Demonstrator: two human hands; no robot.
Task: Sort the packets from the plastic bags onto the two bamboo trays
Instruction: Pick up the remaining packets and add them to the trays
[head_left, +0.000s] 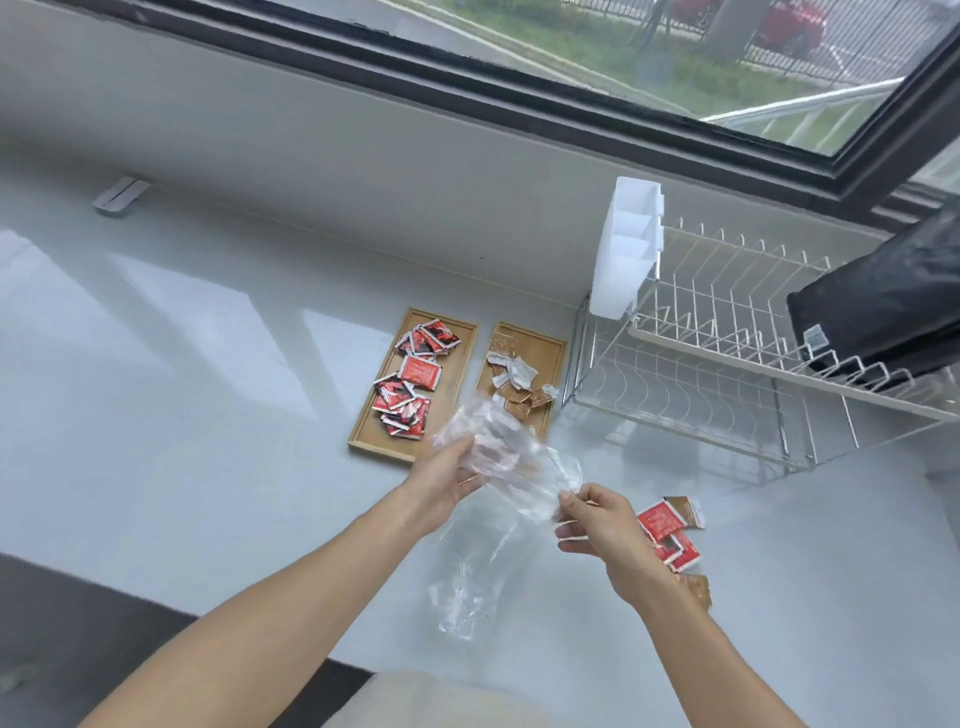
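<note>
Two bamboo trays lie side by side on the white counter. The left tray (451, 340) holds several red packets (408, 383). The right tray (548, 347) holds several brown and white packets (517, 382). My left hand (445, 480) and my right hand (592, 522) both grip a crumpled clear plastic bag (506, 457), held above the counter in front of the trays. A second clear bag (470, 577) lies flat on the counter below it. Loose red and brown packets (670, 535) sit on the counter just right of my right hand, partly hidden by my wrist.
A white wire dish rack (727, 374) with a white plastic caddy (628, 249) stands right of the trays. A black bag (888, 306) rests on the rack's far right. A window runs along the back wall. A small grey holder (120, 195) sits far left.
</note>
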